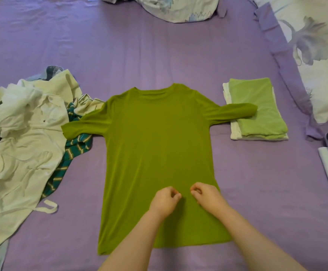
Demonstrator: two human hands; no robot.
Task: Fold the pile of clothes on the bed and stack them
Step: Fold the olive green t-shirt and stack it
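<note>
Now, shirt: the green shirt [159,145] lay flat at the centre of the purple bed [139,55], neck toward 12 o'clock.
Left hand: the left hand [164,200] had its fingers curled on the lower shirt; whether it pinched cloth, I cannot tell.
Right hand: the right hand [208,196], likewise.
Pile: unfolded clothes [22,145] lay at 9 o'clock.
Stack: the folded stack [256,112] sat at 3 o'clock, under the shirt's sleeve tip.

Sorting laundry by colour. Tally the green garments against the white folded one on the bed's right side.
Green, spread flat: 1, the shirt
Green, folded: 1, atop the stack
White, folded: 1, underneath
Total: 3
</note>
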